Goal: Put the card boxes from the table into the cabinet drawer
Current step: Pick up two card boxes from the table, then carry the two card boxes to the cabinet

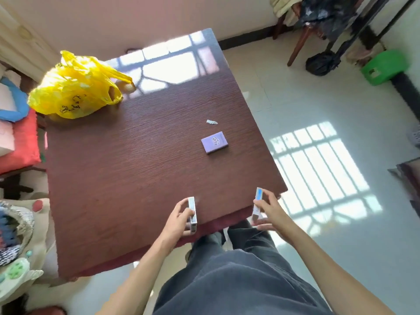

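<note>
A purple card box [214,142] lies flat on the dark wooden table [127,169], toward its right side. My left hand [179,218] grips a second card box [192,213] held on edge over the table's near edge. My right hand [269,212] grips a third card box [258,205], also on edge, at the table's near right corner. The cabinet drawer is not in view.
A yellow plastic bag [75,87] sits at the table's far left corner. A small paper scrap [211,122] lies beyond the purple box. Cushions and clutter [18,142] crowd the left side. A chair [302,30], black bags and a green stool [384,67] stand at the far right.
</note>
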